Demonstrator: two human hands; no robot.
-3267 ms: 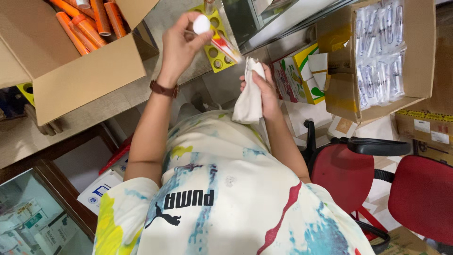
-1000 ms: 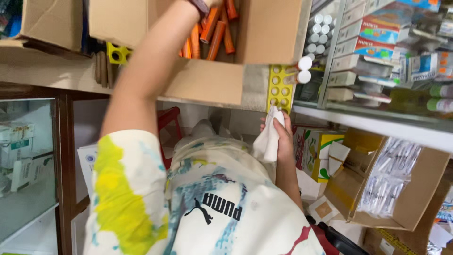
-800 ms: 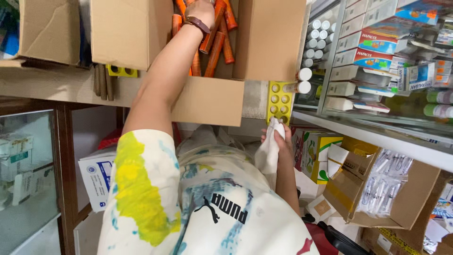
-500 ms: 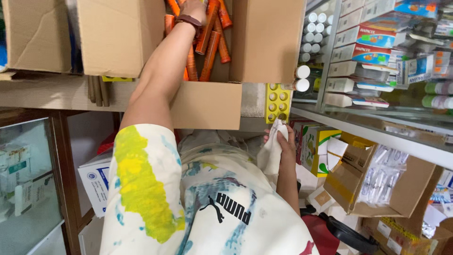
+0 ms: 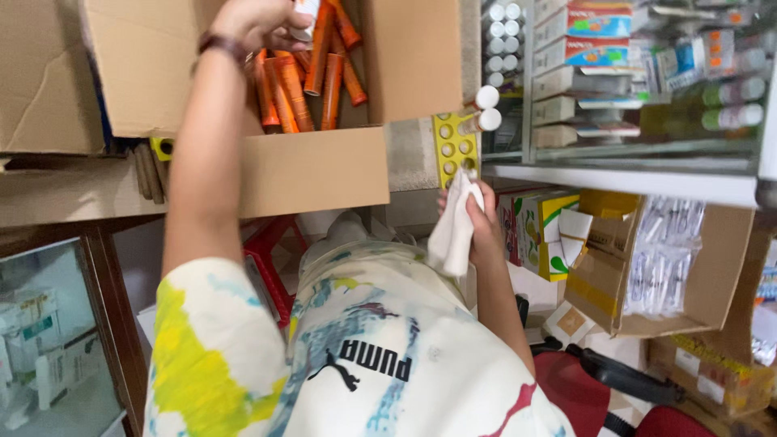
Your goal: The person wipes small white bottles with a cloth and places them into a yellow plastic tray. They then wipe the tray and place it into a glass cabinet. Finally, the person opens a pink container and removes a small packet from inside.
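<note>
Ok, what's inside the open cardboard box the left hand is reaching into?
The cardboard box holds orange tubes, heaped lengthwise. The left hand is among them, gripping a white-capped one. The front wall and hand hide the box's bottom.

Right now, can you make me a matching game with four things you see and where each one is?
Things:
1. orange tubes
2. white cloth
3. yellow tray with holes
4. clear packets

Places:
A. leaning on the shelf edge, just above the cloth
B. inside the tilted brown box low on the right
C. in the right hand
D. in the open cardboard box where the left hand reaches

Pairs: 1-D, 2-C, 3-A, 4-B
</note>
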